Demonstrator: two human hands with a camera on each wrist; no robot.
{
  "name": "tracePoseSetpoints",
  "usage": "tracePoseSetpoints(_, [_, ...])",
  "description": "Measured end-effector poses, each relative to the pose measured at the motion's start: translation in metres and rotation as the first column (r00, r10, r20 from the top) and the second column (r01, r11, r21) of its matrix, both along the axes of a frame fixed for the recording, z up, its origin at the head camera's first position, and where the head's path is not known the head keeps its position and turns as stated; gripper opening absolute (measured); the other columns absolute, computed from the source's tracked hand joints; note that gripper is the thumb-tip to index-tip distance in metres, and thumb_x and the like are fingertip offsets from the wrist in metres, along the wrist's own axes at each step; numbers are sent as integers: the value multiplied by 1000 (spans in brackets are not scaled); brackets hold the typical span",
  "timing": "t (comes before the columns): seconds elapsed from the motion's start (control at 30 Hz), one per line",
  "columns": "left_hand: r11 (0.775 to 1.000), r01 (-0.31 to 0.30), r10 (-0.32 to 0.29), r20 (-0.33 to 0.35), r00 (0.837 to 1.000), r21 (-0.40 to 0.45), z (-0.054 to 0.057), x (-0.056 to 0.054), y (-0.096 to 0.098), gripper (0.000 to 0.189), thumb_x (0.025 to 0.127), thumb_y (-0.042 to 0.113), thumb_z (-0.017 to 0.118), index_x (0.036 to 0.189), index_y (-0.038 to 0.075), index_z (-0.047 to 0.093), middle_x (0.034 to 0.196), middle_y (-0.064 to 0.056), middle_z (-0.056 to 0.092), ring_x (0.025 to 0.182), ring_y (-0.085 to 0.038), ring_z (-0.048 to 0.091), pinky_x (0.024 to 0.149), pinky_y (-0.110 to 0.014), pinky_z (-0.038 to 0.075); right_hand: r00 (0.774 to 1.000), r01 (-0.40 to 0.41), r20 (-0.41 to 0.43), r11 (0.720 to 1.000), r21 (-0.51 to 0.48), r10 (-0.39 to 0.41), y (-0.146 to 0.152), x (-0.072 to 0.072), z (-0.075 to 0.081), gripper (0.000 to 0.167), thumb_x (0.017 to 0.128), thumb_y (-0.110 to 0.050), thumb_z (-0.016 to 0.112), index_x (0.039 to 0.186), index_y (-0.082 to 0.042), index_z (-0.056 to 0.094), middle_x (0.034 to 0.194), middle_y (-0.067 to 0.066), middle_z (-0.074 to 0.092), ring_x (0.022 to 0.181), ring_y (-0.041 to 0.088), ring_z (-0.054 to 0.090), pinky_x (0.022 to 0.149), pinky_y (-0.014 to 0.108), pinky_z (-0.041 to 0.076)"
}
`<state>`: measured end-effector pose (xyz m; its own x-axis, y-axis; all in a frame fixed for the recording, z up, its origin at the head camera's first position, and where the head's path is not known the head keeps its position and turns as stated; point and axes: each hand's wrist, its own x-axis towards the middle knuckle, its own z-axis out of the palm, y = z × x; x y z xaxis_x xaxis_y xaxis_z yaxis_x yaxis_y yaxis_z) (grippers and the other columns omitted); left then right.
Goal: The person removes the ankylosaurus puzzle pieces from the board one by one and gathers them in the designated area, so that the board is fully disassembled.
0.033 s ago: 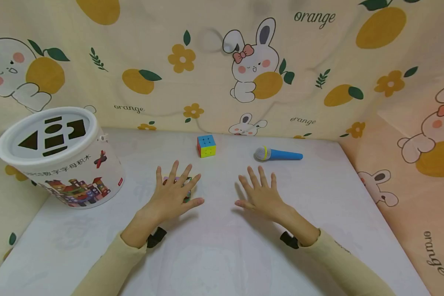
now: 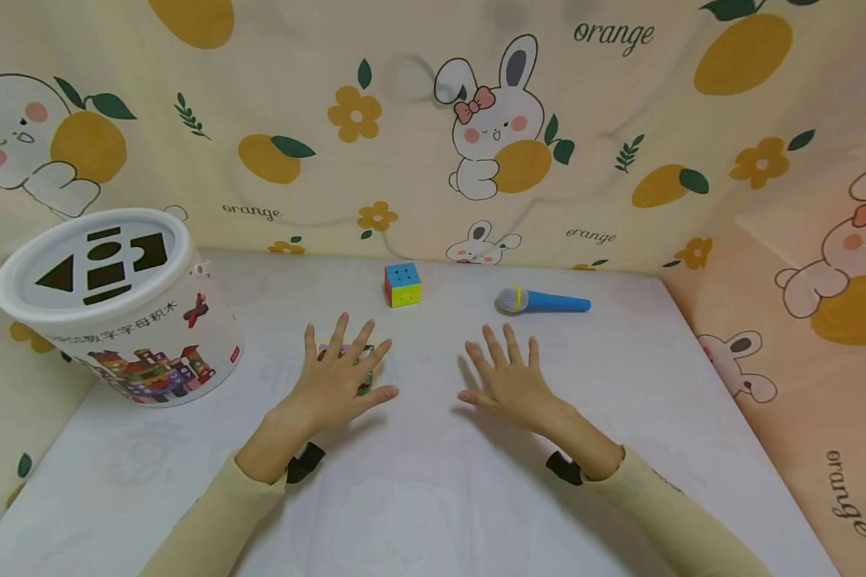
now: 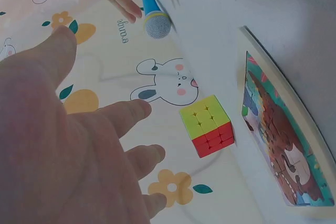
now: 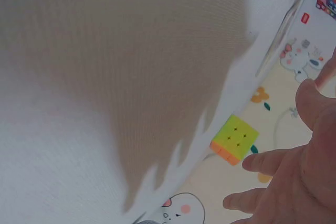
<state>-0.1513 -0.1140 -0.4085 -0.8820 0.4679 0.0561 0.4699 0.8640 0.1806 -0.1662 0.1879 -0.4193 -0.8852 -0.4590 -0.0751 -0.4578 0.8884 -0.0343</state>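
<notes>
Fingers spread, 0 held: L hand [image 2: 335, 381] above hedgehog jigsaw [image 3: 283, 142], R hand [image 2: 515, 385] right of it; prob. ready pose, next grasp needs curling.

Puzzle cube [image 2: 403, 285]: smooth plastic. Toy microphone [image 2: 546, 301], far right: matt plastic handle, rough-looking head. Bucket [image 2: 155, 340], left: smooth plastic. Picture puzzle [image 3: 286, 150]: pale wood-like edge. Backdrop [image 2: 404, 172]: matt, creased, cloth-like. Surface [image 2: 433, 489]: smooth.

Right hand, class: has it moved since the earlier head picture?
No: in the head view, the right hand stays in the same spot, below the blue microphone.
</notes>
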Motion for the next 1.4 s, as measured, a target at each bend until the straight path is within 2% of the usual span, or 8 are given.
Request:
tracePoseSetpoints(0.3, [998, 9, -12, 48, 999, 61, 3, -5, -6, 80, 94, 64, 52, 157, 18, 34, 165, -14, 16, 151, -40, -3, 108, -76, -7, 1000, -20, -7, 1000, -22, 20, 1, -4, 1, 82, 97, -59, 52, 157, -8, 30, 163, 25, 14, 148, 50, 3, 109, 75, 5])
tracePoseSetpoints(0.5, [980, 35, -54, 95, 994, 197, -5, -28, -34, 72, 93, 39, 69, 149, 2, 43, 155, -26, 34, 143, -45, 31, 108, -73, 20, 991, -117, -81, 976, -182, 104, -4, -24, 1, 63, 96, -41, 65, 145, -4, 49, 150, 23, 44, 142, 44, 34, 109, 71, 23])
tracePoseSetpoints(0.6, [971, 38, -61, 90, 994, 235, -15, -39, -49, 66, 93, 33, 72, 142, -5, 50, 149, -30, 41, 136, -49, 40, 106, -69, 31, 983, -182, -83, 933, -309, 165, -9, -37, -1, 46, 94, -26, 71, 132, -1, 61, 133, 19, 60, 128, 39, 51, 104, 63, 36])
tracePoseSetpoints(0.7, [971, 19, -46, 108, 993, 240, -27, -46, -62, 64, 92, 32, 72, 139, -7, 52, 147, -32, 42, 134, -51, 41, 105, -67, 33, 970, -215, 0, 860, -463, 243, -21, -53, -6, 36, 93, -14, 71, 124, 3, 65, 123, 17, 66, 119, 35, 58, 102, 55, 43])
tracePoseSetpoints(0.8, [971, -4, -30, 138, 990, 238, -37, -50, -72, 67, 92, 36, 72, 139, -8, 52, 147, -33, 41, 135, -52, 38, 105, -69, 32, 935, -197, 131, 786, -586, 331, -41, -68, -11, 34, 94, -10, 68, 124, 6, 64, 122, 17, 67, 116, 34, 59, 102, 47, 45])
tracePoseSetpoints(0.9, [967, -38, -12, 198, 980, 251, -40, -52, -78, 76, 90, 44, 72, 143, -6, 48, 151, -34, 36, 140, -53, 29, 106, -74, 22, 889, -162, 238, 756, -635, 391, -67, -79, -13, 34, 95, -9, 66, 125, 6, 63, 123, 18, 66, 114, 33, 58, 102, 43, 46])
tracePoseSetpoints(1.13, [970, -145, 71, 344, 936, 194, -43, -47, -88, 91, 92, 56, 62, 155, 0, 28, 161, -33, 8, 147, -53, 0, 105, -79, -3, 852, -155, 305, 763, -628, 425, -134, -92, -13, 29, 94, -4, 66, 123, 1, 67, 116, 13, 64, 108, 26, 57, 92, 27, 48])
tracePoseSetpoints(1.4, [975, -148, 74, 381, 921, 167, -60, -56, -96, 93, 96, 63, 47, 159, 4, 12, 162, -28, -8, 148, -47, -11, 106, -73, -15, 851, -206, 312, 815, -541, 422, -180, -101, -16, 28, 95, -6, 67, 123, -3, 69, 104, 7, 60, 92, 15, 56, 78, 18, 47])
